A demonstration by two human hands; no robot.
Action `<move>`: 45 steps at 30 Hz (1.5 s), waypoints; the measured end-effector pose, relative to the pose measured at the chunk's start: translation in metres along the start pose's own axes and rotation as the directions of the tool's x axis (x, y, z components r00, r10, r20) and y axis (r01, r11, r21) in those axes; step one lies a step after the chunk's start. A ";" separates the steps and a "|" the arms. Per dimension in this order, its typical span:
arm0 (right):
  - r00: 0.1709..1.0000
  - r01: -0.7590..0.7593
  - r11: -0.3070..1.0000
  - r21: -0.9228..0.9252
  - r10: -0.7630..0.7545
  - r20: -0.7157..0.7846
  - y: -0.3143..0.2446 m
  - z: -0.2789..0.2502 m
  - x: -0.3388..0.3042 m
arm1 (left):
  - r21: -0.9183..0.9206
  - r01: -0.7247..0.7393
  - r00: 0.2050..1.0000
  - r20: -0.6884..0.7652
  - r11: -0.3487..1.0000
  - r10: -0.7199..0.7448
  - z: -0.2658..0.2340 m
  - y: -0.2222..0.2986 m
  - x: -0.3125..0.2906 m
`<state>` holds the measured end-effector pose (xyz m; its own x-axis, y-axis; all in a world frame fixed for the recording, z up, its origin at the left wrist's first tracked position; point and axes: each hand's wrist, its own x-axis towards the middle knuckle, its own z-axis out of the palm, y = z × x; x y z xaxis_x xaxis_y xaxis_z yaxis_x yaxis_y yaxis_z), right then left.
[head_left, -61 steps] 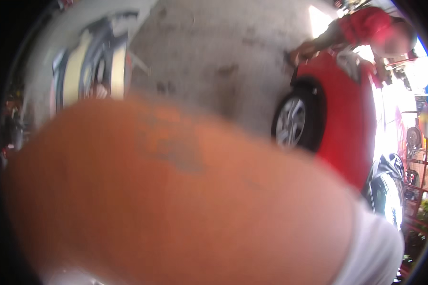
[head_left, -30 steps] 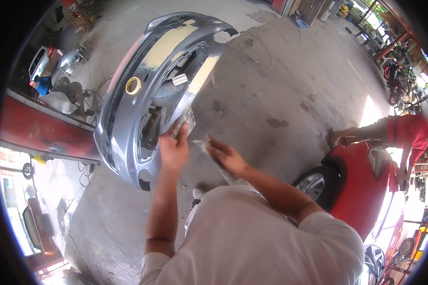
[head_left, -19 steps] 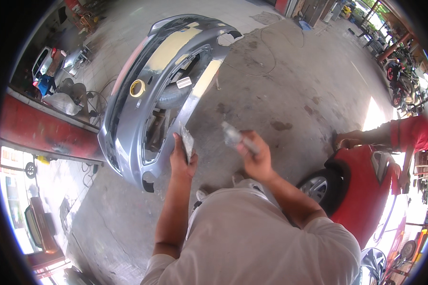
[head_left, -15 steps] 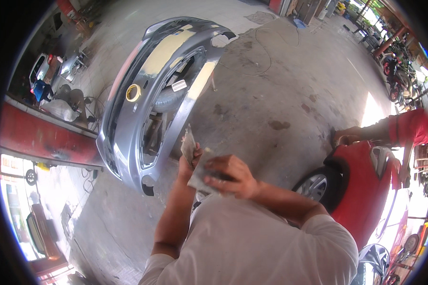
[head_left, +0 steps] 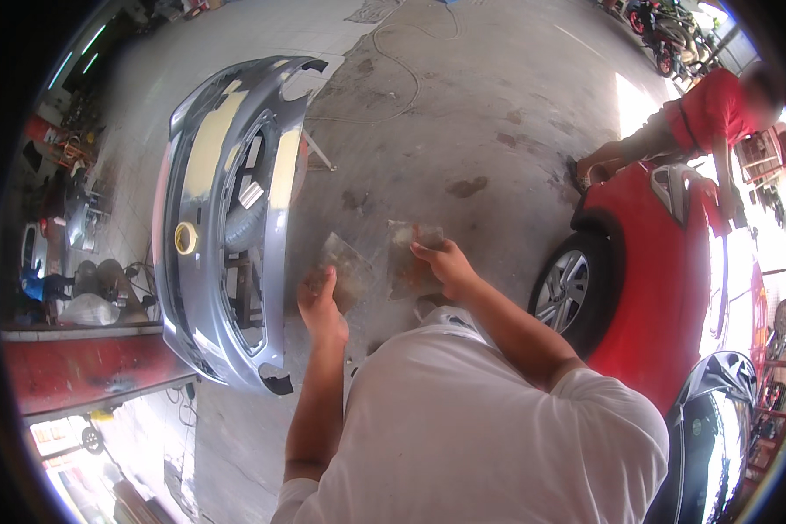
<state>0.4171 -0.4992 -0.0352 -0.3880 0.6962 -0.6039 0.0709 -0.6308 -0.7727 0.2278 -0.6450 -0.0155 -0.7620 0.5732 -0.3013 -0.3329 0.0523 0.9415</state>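
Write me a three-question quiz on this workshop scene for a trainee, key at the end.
1. Multiple choice: what rests on the long, curved, silver-grey car bumper with cream patches?
A) a black hammer
B) a green bottle
C) a yellow, ring-shaped roll of tape

2. True or false: the left hand holds a thin, flat, greyish sheet, and the right hand holds a similar second sheet.

3. Fill in the blank: on the person's right, the shiny car with the black-tyred, silver-spoked wheel has ____ bodywork.

Key: 1. C; 2. True; 3. red.
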 end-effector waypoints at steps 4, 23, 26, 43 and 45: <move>0.993 -0.100 0.907 0.408 0.066 0.095 -0.020 -0.008 -0.021 | -0.118 -0.172 0.978 0.096 0.978 0.184 0.031 0.001 0.003; 0.936 0.289 0.864 0.413 -0.165 -0.310 -0.036 -0.027 -0.050 | 0.196 -0.552 0.757 0.526 0.811 0.388 0.109 -0.019 -0.015; 0.917 0.334 0.843 0.423 -0.187 -0.351 -0.038 -0.021 -0.056 | 0.259 -0.606 0.701 0.620 0.752 0.352 0.103 -0.009 -0.015; 0.662 0.677 0.735 0.027 -0.593 -0.458 -0.037 0.017 -0.089 | 0.092 -0.747 0.446 0.804 0.659 0.393 0.080 0.032 0.003; 0.645 0.693 0.720 -0.036 -0.642 -0.416 -0.038 0.018 -0.095 | 0.090 -0.687 0.423 0.856 0.721 0.297 0.080 0.044 0.007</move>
<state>0.4345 -0.5474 0.0551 0.0865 0.9959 0.0253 -0.1846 0.0409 -0.9820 0.2521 -0.5734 0.0364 0.0540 0.9581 0.2813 0.3335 -0.2829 0.8993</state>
